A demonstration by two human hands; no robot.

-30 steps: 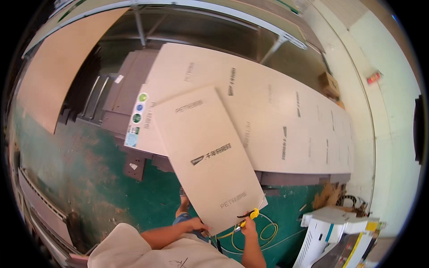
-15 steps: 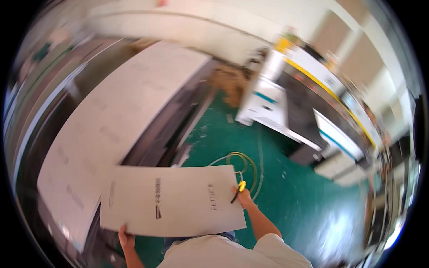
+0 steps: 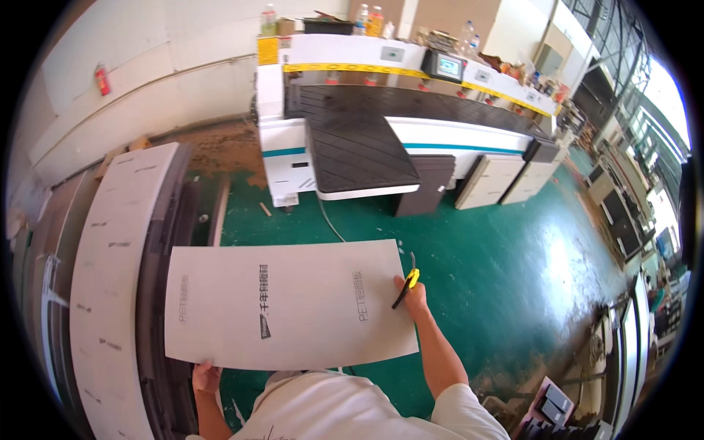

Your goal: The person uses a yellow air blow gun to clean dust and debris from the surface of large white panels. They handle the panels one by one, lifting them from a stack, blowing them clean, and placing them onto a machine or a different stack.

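A flat, off-white rectangular board (image 3: 308,308) with printed marks spans the space in front of my body. My left hand (image 3: 207,377) is closed on its near edge, close to the left corner, with the fingers partly hidden under the board. At the right edge, my right hand (image 3: 415,299) grips the board and also holds a yellow and black utility knife (image 3: 412,280). The knife's thin metal tip points away from me, beyond the hand.
On the left stands a long stack of boards topped by a white panel (image 3: 110,293). Ahead is a large white machine with a dark worktop (image 3: 359,154) and a screen (image 3: 446,67). Panels (image 3: 493,180) lean against it. A cable (image 3: 331,220) lies on the green floor (image 3: 506,271).
My view has swung right, so the machine now lies straight ahead and the stack of boards sits farther left. Both hands keep their hold on the board.
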